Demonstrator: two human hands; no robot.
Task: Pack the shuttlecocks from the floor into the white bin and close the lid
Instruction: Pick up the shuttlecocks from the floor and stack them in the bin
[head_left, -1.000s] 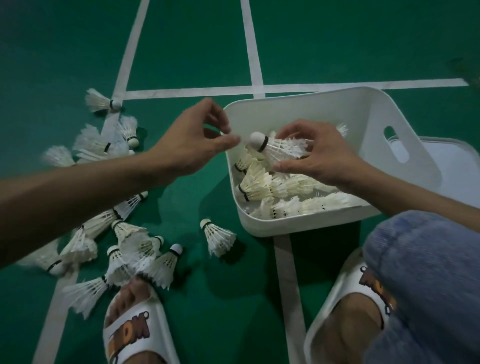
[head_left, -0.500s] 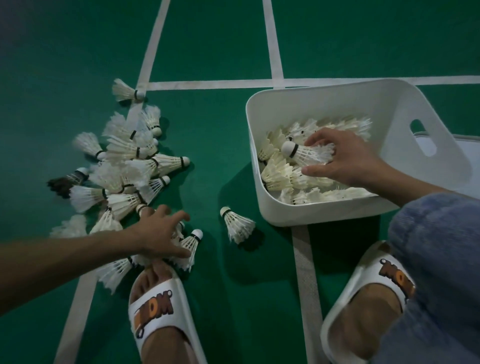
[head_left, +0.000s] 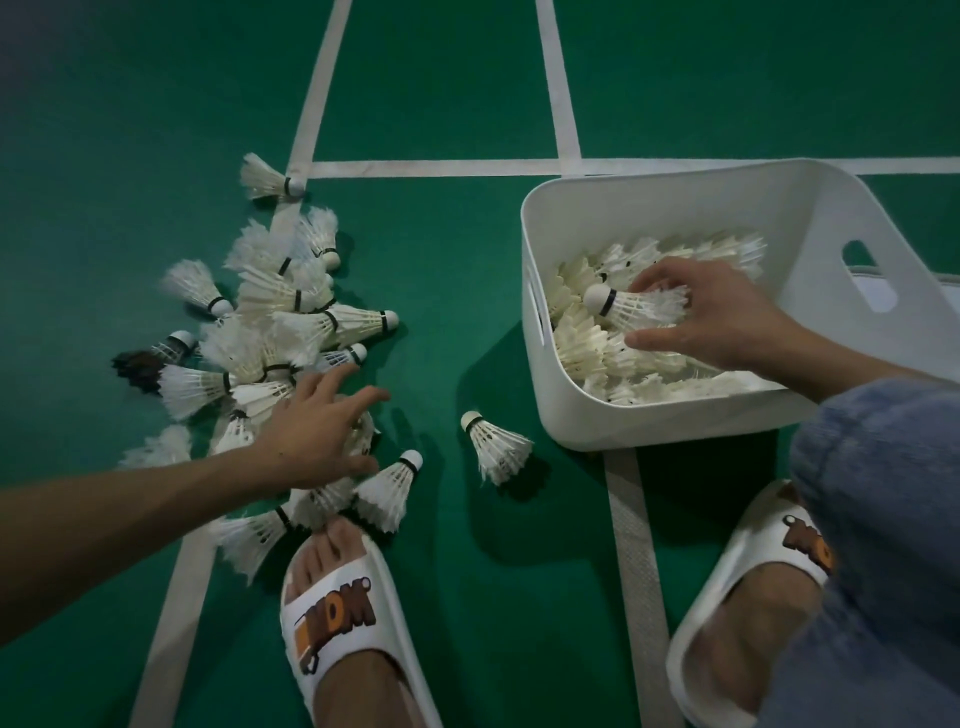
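Several white shuttlecocks lie in a pile (head_left: 270, 332) on the green floor at the left. My left hand (head_left: 317, 431) hovers over the pile's near edge with fingers spread, holding nothing. One lone shuttlecock (head_left: 496, 447) lies between the pile and the white bin (head_left: 675, 421). The bin holds several shuttlecocks. Inside it, my right hand (head_left: 711, 317) pinches a shuttlecock (head_left: 628, 306) by its feathers, cork pointing left, low over the others. The lid (head_left: 878, 291) lies behind the bin's right wall, mostly hidden.
A dark shuttlecock (head_left: 148, 358) lies at the pile's left edge. My feet in white slippers (head_left: 332, 623) (head_left: 748, 587) stand on the floor near the pile and the bin. My blue-clad knee (head_left: 883, 519) covers the lower right. White court lines cross the floor.
My left hand swung from beside the bin down to the pile and spread its fingers. My right hand lowered its shuttlecock deeper into the bin.
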